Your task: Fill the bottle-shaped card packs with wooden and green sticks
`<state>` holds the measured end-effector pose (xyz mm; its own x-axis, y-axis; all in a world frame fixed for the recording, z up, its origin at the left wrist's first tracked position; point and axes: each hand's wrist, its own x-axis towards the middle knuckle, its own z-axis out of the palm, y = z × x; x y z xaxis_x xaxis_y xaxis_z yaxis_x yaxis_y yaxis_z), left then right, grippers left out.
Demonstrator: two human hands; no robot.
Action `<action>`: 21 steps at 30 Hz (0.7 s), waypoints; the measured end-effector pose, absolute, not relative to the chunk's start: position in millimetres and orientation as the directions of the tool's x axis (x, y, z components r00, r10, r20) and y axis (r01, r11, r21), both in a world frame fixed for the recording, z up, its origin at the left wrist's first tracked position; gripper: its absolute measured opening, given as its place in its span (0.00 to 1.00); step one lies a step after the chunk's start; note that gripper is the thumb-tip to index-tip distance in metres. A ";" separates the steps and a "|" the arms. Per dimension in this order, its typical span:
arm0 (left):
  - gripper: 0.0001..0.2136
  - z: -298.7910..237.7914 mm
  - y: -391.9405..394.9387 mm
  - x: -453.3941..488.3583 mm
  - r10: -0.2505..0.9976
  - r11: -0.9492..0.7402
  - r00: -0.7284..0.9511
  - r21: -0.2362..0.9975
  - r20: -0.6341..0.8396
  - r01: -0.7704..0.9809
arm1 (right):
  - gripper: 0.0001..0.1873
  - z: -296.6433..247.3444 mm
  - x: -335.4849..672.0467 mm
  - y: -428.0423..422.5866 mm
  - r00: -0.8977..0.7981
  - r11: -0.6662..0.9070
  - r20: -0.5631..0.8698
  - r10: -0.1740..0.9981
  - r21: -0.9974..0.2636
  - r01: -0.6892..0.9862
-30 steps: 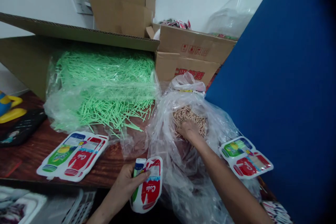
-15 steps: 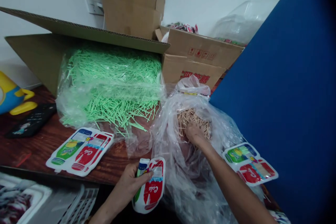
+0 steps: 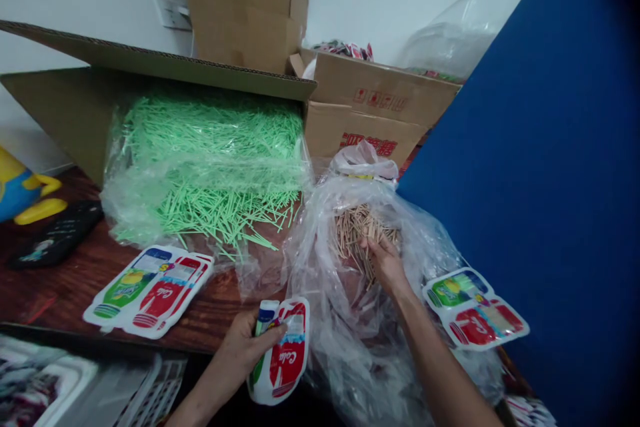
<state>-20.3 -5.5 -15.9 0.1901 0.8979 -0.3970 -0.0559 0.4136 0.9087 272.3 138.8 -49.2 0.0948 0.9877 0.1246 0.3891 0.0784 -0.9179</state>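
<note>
My left hand (image 3: pixel 243 350) grips a flat bottle-shaped cola pouch (image 3: pixel 283 353), red and white with a green stick poking from it, at the table's near edge. My right hand (image 3: pixel 387 263) is inside a crumpled clear plastic bag (image 3: pixel 350 320), fingers pinched on a few tan wooden sticks (image 3: pixel 357 230) lifted from the pile there. A heap of green plastic sticks (image 3: pixel 210 160) spills from a clear bag inside an open cardboard box (image 3: pixel 60 100) lying on its side.
A stack of printed pouches (image 3: pixel 150 290) lies on the dark wooden table (image 3: pixel 65 280); more pouches (image 3: pixel 475 310) lie at right. A blue panel (image 3: pixel 540 160) walls the right side. Cardboard boxes (image 3: pixel 370 110) stand behind. A black phone (image 3: pixel 57 237) and yellow toy (image 3: pixel 23 197) sit left.
My right hand has drawn back toward me from the stick pile, lifting a few tan sticks. The left hand and its pouch stay put.
</note>
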 end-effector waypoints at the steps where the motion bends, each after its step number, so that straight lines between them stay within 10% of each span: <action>1: 0.10 -16.2 -5.0 -19.9 0.897 0.415 0.192 0.908 -0.397 -0.058 | 0.20 -52.4 269.6 135.1 0.099 0.082 0.125 0.987 -0.931 0.355; 10: 0.11 -16.4 -6.9 -16.4 0.904 0.400 0.182 0.916 -0.388 -0.034 | 0.15 -69.5 258.2 118.2 0.078 0.099 0.133 0.988 -0.935 0.341; 21: 0.12 -21.5 -7.2 -16.3 0.903 0.406 0.166 0.913 -0.397 -0.025 | 0.12 -37.7 284.4 152.6 -0.092 0.143 0.111 0.990 -0.665 0.733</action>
<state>-16.3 -7.2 -21.5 0.1658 0.9027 -0.3970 -0.0250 0.4063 0.9134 284.4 152.6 -37.7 -0.0921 0.9895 0.1111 0.7335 0.1428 -0.6646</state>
